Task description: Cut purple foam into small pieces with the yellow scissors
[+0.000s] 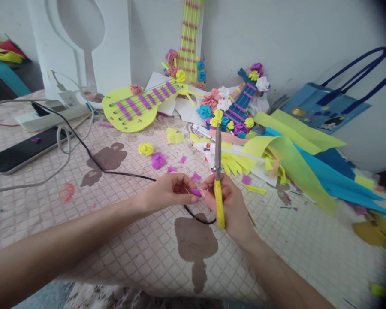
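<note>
Between the fingertips of my left hand (173,191) is a small piece of purple paper (196,192). My right hand (227,197) pinches close to the same piece and also holds scissors (218,193) with yellow handles, blades pointing up and away from me. Under my hands a black cable (128,174) runs across the tablecloth. Beyond them lie a purple paper flower (158,160), a yellow paper flower (146,149) and several purple scraps (196,176).
Behind stand a yellow paper guitar (131,109) and a blue one (242,103) with paper flowers. At right are yellow-green sheets (302,167) and a blue bag (328,105). A phone (25,150) and a power strip (51,113) lie left.
</note>
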### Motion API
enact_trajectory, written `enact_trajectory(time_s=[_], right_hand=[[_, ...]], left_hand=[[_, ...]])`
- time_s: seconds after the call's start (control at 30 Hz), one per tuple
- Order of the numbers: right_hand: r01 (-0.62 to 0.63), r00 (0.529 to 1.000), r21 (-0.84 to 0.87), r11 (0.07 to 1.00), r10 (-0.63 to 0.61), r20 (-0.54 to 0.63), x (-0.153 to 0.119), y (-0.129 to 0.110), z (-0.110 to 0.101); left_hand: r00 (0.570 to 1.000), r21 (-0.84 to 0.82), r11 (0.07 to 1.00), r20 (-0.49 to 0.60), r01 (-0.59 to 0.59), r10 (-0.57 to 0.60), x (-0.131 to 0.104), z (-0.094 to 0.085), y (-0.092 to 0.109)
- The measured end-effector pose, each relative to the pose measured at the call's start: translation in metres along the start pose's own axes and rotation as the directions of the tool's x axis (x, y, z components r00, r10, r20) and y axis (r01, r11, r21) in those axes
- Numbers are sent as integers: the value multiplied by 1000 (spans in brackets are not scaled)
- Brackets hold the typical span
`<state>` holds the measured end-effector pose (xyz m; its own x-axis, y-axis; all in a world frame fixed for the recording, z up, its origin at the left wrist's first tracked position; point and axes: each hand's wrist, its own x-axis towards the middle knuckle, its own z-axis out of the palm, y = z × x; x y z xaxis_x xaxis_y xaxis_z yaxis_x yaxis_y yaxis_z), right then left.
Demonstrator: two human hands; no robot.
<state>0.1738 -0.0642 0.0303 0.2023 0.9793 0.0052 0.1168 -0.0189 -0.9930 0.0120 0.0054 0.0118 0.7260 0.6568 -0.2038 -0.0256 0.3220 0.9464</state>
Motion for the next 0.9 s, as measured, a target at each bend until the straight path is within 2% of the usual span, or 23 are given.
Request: enact_trajectory(time_s=[0.27, 0.53, 0.9], right_hand=[[-8, 1000, 32, 999, 8, 3, -1, 5, 1], [-32, 999, 83, 996, 30, 32, 1, 3, 0], [-46, 998, 66, 997, 43, 47, 1, 6, 2]], left_hand=[[998, 71, 997, -64, 21, -16, -2, 3, 7], [996, 111, 994, -86, -8, 18, -2, 2, 5], [989, 160, 985, -126, -61, 81, -3, 6, 3]])
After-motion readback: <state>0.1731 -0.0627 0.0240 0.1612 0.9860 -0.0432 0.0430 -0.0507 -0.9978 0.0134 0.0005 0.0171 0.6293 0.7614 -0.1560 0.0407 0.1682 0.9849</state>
